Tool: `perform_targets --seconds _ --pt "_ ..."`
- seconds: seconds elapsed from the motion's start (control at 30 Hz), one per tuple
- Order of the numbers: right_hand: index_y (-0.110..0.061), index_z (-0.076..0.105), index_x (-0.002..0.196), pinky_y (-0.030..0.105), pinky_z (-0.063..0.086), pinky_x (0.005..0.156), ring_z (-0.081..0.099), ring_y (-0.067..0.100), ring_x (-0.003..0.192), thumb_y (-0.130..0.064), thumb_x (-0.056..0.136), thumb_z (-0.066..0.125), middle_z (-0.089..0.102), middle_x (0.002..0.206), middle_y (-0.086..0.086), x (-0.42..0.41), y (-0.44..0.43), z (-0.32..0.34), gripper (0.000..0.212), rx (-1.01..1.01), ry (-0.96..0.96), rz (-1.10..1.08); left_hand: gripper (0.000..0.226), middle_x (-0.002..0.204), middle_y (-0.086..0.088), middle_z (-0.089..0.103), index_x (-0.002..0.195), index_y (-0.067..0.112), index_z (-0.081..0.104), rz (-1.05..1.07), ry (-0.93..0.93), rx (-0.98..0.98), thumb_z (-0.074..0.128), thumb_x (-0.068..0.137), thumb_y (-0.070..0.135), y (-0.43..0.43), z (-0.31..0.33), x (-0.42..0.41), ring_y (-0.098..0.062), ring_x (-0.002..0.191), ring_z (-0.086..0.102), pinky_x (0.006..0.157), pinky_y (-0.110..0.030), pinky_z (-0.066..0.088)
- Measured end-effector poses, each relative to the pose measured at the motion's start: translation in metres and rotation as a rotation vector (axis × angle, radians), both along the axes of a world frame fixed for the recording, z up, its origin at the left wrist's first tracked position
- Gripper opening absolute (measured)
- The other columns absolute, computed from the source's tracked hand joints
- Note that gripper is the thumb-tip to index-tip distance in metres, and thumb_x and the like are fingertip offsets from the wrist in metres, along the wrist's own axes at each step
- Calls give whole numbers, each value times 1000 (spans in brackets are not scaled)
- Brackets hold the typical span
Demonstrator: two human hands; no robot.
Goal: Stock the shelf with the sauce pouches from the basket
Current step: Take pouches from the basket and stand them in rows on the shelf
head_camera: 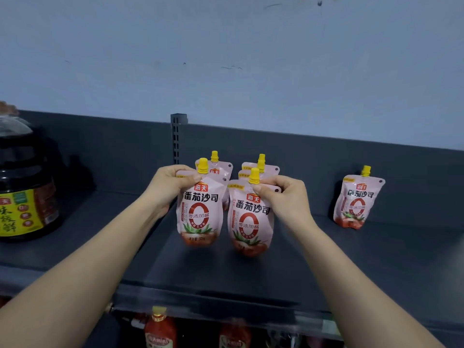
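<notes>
Sauce pouches, pink soft plastic w/ yellow screw spouts: two at front, upright, long axis vertical, spouts up. Left pouch (199, 212) is gripped at its neck by the left hand (168, 187), fingers curled round from the left. Right pouch (251, 222) is pinched just under the spout by the right hand (283, 197), coming from the right. Each hand sits atop its own pouch, so next move is prob. straight down & release. Can't tell if the bases touch the dark grey metal shelf (276, 267). Just behind, rear pouches (267, 169) stand in two short rows. A lone pouch (355, 199) stands well apart to the right. Far left: big dark sauce jug w/ yellow label (25, 192). Red bottles (160, 332) on the tier below. Basket: not in view.
</notes>
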State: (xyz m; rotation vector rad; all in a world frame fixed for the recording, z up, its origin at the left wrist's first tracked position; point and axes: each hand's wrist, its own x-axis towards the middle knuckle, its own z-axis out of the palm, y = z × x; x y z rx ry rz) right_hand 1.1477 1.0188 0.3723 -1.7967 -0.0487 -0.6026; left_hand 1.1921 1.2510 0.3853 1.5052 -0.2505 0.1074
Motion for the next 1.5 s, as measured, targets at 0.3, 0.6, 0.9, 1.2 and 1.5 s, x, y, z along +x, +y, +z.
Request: perform_targets --seconds 0.3,0.6,0.9,1.2,1.5 --pt "-15 76 81 38 60 76 72 21 83 -12 75 80 75 84 6 30 -13 -13 7 9 50 -59 7 64 1 71 78 10 66 -8 42 28 69 82 4 2 -11 57 -10 57 67 49 -21 51" --pt "-11 76 81 27 56 65 73 15 75 -9 78 77 75 83 4 39 -15 -14 4 59 36 -22 10 68 3 73 81 13 68 -43 54 8 70 81 3 -7 -25 87 -11 65 69 58 -24 53" --pt "-13 73 83 21 53 62 70 10 74 -8 83 73 73 82 -1 39 -21 -14 5 -21 54 33 17 73 6 74 83 17 69 -73 -4 246 69 82 0 2 -17 94 -15 76 68 64 -25 56" --pt "-18 74 87 36 59 76 71 25 87 -9 82 73 74 90 5 45 -24 -18 10 -66 29 -74 19 86 -4 69 81 16 69 -6 -18 211 68 81 -3 -10 -18 98 -17 79 66 68 -27 54" --pt "-24 72 102 31 50 78 62 11 92 -22 80 75 68 96 -14 39 -25 -18 23 -331 -71 -153 26 92 2 70 86 24 69 5 -51 290 70 80 -2 -6 -18 99 -16 86 67 73 -28 54"
